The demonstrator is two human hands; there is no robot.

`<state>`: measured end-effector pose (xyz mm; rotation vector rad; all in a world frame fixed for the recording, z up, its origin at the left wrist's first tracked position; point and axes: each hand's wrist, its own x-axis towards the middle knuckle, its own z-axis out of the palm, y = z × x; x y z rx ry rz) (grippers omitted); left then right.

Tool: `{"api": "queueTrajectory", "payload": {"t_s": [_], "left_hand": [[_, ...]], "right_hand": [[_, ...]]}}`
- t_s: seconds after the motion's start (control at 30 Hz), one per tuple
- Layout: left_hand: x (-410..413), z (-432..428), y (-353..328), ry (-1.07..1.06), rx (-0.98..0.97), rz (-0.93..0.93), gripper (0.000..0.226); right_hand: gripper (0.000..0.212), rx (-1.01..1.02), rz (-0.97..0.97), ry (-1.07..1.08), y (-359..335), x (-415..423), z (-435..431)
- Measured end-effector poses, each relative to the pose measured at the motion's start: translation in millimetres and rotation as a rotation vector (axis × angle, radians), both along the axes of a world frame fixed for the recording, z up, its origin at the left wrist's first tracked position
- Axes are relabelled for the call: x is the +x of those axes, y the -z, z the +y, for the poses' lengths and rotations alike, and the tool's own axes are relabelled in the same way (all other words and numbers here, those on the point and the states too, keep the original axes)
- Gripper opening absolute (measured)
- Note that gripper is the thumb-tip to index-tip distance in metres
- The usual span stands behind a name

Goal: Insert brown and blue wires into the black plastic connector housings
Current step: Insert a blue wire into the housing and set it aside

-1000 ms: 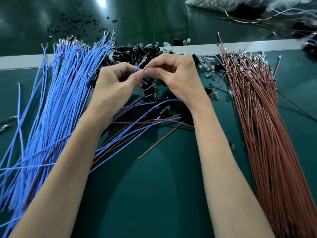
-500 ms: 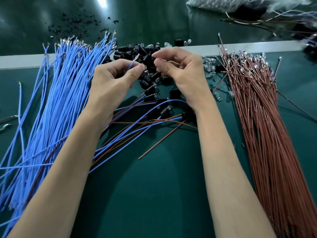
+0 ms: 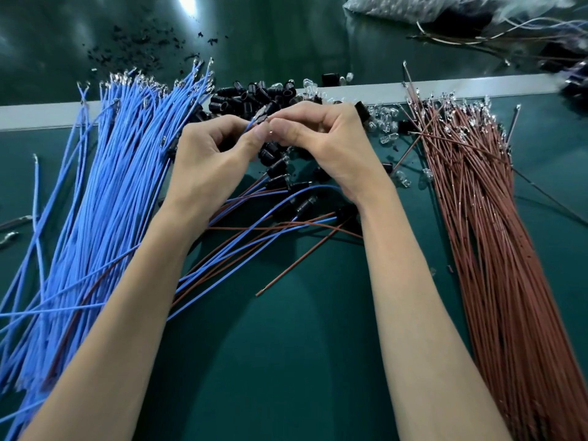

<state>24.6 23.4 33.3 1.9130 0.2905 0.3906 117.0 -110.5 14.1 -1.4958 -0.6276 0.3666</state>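
My left hand (image 3: 210, 154) pinches the tip of a blue wire (image 3: 251, 124) between thumb and forefinger, its metal terminal pointing up and right. My right hand (image 3: 321, 138) meets it thumb to thumb, fingers curled; what it pinches is hidden, apart from a small glint at the fingertips. Right behind both hands lies a heap of black connector housings (image 3: 251, 93). A thick bundle of blue wires (image 3: 105, 192) fans out on the left, and a bundle of brown wires (image 3: 496, 237) lies on the right. Below the hands lie several assembled blue and brown wire pairs (image 3: 254, 227).
Small clear glass bulbs (image 3: 385, 122) are scattered right of the housings. A pale strip (image 3: 41, 114) crosses the green mat (image 3: 286, 361) behind the piles. Black scraps (image 3: 133, 46) dot the far surface. More wires and a plastic bag (image 3: 413, 7) sit at the far right.
Half a second ago my hands were a little apart. Now they have come together again, thumbs touching, with the blue wire's terminal at the right hand's fingertips.
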Motion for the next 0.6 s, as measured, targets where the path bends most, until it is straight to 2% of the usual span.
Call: {"api": "queueTrajectory", "payload": {"t_s": [0.4,0.6], "left_hand": [[-0.7,-1.5,0.4,0.106,0.076,-0.014,0.02],[0.6,-3.6,2.6,0.103,0.087,0.046,0.014]], "right_hand": [[0.01,-0.01,0.067,0.002,-2.9,-0.6,-0.2],[0.006,-0.055,0.026,0.031,-5.2,-1.2,1.7]]}}
